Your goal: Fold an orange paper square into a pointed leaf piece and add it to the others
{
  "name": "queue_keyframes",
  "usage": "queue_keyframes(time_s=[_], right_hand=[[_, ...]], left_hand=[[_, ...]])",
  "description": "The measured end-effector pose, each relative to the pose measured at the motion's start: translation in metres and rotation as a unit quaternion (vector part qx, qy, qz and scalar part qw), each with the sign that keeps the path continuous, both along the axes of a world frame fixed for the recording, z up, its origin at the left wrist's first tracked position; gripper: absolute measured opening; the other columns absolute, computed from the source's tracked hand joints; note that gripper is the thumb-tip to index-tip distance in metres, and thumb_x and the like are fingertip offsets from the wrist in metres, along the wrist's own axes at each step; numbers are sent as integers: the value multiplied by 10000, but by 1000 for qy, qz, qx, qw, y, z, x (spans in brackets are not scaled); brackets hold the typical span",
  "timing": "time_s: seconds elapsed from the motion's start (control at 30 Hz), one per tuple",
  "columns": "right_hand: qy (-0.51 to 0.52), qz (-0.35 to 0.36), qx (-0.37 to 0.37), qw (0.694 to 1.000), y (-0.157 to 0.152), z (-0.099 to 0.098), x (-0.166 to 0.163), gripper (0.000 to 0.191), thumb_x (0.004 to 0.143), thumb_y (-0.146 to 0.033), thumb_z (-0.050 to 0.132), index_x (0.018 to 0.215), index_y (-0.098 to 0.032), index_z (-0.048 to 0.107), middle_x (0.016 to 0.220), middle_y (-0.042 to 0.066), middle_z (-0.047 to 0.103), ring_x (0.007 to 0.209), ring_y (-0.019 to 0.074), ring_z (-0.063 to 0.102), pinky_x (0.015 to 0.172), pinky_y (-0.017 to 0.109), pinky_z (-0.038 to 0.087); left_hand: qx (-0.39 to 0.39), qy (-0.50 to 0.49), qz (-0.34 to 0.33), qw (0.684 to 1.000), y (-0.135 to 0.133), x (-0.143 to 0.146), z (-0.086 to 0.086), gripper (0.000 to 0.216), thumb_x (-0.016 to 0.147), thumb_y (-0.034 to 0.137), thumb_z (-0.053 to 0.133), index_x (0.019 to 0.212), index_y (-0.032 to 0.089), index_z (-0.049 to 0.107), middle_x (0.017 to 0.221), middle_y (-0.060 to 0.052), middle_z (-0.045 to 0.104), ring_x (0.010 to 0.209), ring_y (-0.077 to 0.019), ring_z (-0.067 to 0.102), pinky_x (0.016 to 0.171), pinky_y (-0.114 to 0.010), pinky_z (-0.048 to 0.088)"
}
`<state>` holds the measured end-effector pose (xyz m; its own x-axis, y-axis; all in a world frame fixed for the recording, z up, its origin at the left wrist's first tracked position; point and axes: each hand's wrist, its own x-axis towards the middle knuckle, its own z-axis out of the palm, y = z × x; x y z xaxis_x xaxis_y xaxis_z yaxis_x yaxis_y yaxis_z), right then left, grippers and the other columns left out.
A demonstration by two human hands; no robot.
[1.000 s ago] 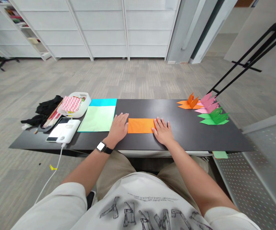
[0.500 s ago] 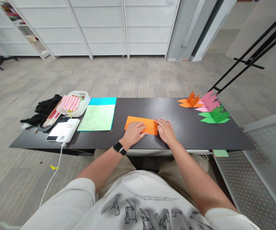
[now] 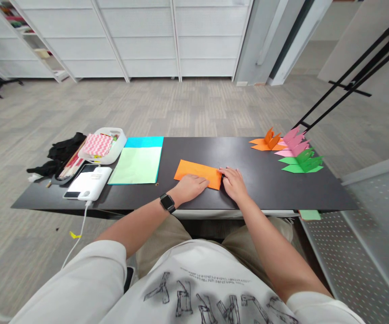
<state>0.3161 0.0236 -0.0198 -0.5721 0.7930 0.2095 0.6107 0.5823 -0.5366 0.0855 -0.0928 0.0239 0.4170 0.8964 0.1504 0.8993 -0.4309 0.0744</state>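
A folded sheet of orange paper [image 3: 194, 167] lies slightly slanted on the dark table in front of me, a long narrow rectangle. My left hand [image 3: 191, 188] rests flat across its near edge, fingers stretched towards the right, with a dark watch on the wrist. At the paper's right end, my right hand [image 3: 234, 183] touches the upper corner with its fingertips, the other fingers laid out on the table. The underside of the paper is hidden.
Left of the paper lies a stack of light green and blue sheets [image 3: 136, 164]. Further left are a white basket [image 3: 115, 153], a white power bank [image 3: 95, 183] with a cable, and a tray of pens [image 3: 69, 168]. Folded orange [image 3: 266, 141], pink [image 3: 293, 143] and green [image 3: 304, 163] paper pieces stand at right.
My left hand has slid to the right and nearer to me along the paper's near edge. The orange paper has tilted a little, its left end higher. My right hand stays in place.
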Motion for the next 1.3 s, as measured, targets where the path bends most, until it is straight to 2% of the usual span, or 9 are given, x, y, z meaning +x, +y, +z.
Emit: queue_keyframes(time_s=[0.2, 0.37, 0.47, 0.6, 0.73, 0.87, 1.03, 1.17, 1.3], right_hand=[[-15, 4, 11, 1000, 1, 0, 0, 601, 846, -123, 489, 1385, -260, 718, 1533, 48, 678, 1509, 285, 525, 1331, 638, 252], [-10, 9, 15, 1000, 1, 1, -1, 400, 975, -251, 522, 1282, -300, 774, 1485, 68, 704, 1486, 306, 543, 1304, 676, 268], [4, 6, 13, 1000, 3, -1, -1, 342, 1017, -291, 515, 1211, -300, 796, 1433, 69, 734, 1455, 309, 572, 1295, 669, 288], [43, 2, 21, 999, 5, -5, 0, 372, 1003, -229, 490, 1205, -307, 793, 1371, 56, 766, 1407, 314, 612, 1285, 675, 318], [68, 30, 31, 997, 4, -9, 3, 445, 918, -177, 561, 1281, -330, 767, 1425, 57, 729, 1406, 325, 608, 1280, 698, 330], [82, 39, 38, 995, 2, -7, 3, 157, 959, -335, 685, 1043, -331, 818, 1340, 65, 744, 1330, 341, 647, 1275, 721, 312], [128, 78, 21, 989, 2, 1, 5, 201, 1008, -395, 680, 875, -302, 799, 1182, 75, 771, 1171, 297, 706, 1154, 581, 493], [152, 134, 20, 979, -1, 7, 7, 169, 933, -445, 797, 1008, -294, 805, 1249, 93, 759, 1206, 309, 696, 1106, 541, 538], [123, 163, 36, 978, -3, 7, 7, 445, 904, -440, 839, 1330, -337, 759, 1396, 94, 711, 1321, 323, 646, 1172, 567, 508]], left_hand=[[23, -26, 34, 999, -4, -1, -9, 386, 1156, 289, 408, 1444, 196, 649, 1223, -123, 803, 1074, -241, 772, 954, -402, 589], [17, -60, 58, 996, -8, -1, -12, 437, 1113, 443, 552, 1455, 188, 648, 1339, -135, 768, 1188, -278, 734, 1068, -436, 558], [20, -70, 63, 995, -7, 0, -12, 461, 1068, 484, 639, 1416, 183, 665, 1362, -138, 754, 1219, -292, 711, 1096, -442, 539], [32, -66, 71, 995, -1, 1, -12, 244, 1101, 288, 566, 1259, 194, 727, 1220, -107, 791, 1088, -261, 738, 996, -421, 566], [52, -98, 95, 989, -2, 3, -14, 192, 1077, 199, 571, 1138, 190, 753, 1149, -88, 805, 1040, -251, 747, 956, -407, 581], [55, -151, 108, 981, -9, 3, -17, 171, 1060, 182, 601, 1118, 199, 760, 1146, -80, 810, 1053, -238, 749, 979, -398, 585], [58, -175, 141, 973, -15, -4, -22, 114, 1036, 196, 659, 1018, 193, 771, 1117, -86, 812, 1071, -255, 737, 1024, -442, 574], [61, -218, 162, 960, -19, -10, -24, 119, 1012, 143, 668, 1009, 207, 768, 1153, -71, 814, 1105, -237, 741, 1057, -432, 576], [58, -271, 158, 948, -27, -16, -24, 172, 1011, 105, 619, 1048, 211, 748, 1166, -69, 813, 1115, -224, 753, 1059, -416, 595]])
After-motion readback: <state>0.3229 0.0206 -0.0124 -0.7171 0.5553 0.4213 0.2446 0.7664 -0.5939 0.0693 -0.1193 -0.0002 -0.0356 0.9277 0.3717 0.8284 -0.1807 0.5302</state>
